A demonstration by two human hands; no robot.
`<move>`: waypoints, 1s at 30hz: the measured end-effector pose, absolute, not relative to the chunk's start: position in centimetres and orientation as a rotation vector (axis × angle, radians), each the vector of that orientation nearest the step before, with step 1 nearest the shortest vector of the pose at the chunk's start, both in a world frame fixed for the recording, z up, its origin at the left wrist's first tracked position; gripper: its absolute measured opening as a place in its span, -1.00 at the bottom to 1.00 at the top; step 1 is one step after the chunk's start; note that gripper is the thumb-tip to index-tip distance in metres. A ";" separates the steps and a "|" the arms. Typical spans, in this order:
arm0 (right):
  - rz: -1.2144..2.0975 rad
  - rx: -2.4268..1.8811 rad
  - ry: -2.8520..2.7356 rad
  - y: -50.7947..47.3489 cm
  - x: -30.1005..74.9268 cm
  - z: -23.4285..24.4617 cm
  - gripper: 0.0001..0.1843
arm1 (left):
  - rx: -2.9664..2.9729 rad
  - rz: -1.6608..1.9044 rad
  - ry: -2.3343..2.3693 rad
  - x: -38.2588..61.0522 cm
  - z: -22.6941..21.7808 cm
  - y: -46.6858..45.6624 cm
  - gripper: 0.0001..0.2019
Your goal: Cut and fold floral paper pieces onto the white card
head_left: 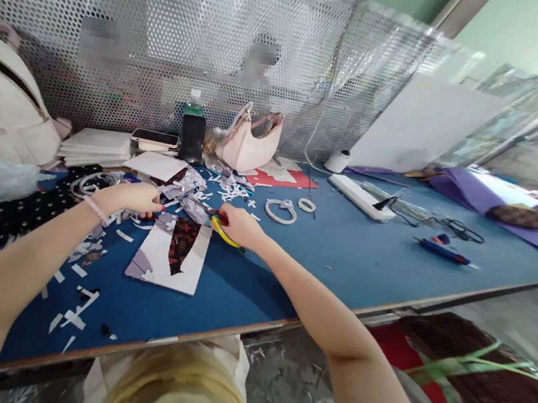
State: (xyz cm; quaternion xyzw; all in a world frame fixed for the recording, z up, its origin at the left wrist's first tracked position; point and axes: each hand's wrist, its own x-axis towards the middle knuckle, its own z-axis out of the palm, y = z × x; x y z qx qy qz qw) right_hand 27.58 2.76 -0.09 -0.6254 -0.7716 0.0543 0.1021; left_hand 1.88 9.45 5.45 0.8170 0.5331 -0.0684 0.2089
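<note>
My right hand (241,226) grips a pair of scissors with yellow handles (224,232); their blades point left over a heap of lilac and grey paper scraps (193,209). At the left edge of that heap, my left hand (139,198) has its fingers curled together; whatever is between them is hidden. Just below both hands lies a white card (196,261) with lilac corners and flower shapes. A dark red-and-black patterned piece (182,242) rests on the card. Behind the left hand, another white sheet (158,165) lies over part of the scraps.
Paper strips (73,318) litter the blue table (257,280). Along the back stand a stack of white cards (96,147), a phone (155,138), a bottle (194,103) and a pink bag (251,146). Tape rolls (280,221), a power strip (361,197) and a blue tool (442,251) lie rightward.
</note>
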 end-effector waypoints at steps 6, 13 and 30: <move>0.307 -1.741 -2.293 2.4 26.9 -0.3 -0.81 | 2.113 -0.319 1.416 2.9 5.2 8.7 -0.75; 0.434 -1.651 -2.224 2.7 27.2 -1.0 -0.84 | 2.129 -0.226 1.357 2.3 4.5 9.8 -0.70; 0.551 -1.394 -2.031 2.2 26.6 -0.5 -0.69 | 2.720 0.572 1.422 1.5 12.3 4.4 -0.55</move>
